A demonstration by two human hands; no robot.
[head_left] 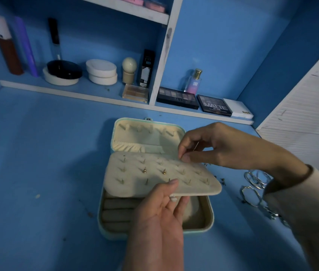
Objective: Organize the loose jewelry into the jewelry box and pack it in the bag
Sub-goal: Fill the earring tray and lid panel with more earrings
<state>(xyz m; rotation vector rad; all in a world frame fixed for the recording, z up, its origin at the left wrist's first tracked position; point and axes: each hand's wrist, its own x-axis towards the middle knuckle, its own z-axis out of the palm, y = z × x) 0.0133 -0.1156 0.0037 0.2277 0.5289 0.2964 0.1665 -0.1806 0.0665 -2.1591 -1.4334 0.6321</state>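
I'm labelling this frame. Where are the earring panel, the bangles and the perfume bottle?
earring panel (154, 177), head view, middle of its studded face.
bangles (253, 180), head view, overlapping rings of the far cluster.
perfume bottle (194, 84), head view, its tinted glass body.

Perfume bottle (194, 83) standing on shelf (57, 91), behind dark palette (178, 97). Matte palette (214, 105) lying beside white box (238, 109). Round compacts (101, 72) sitting stacked. Brown bottle (8, 49) leaning far left.
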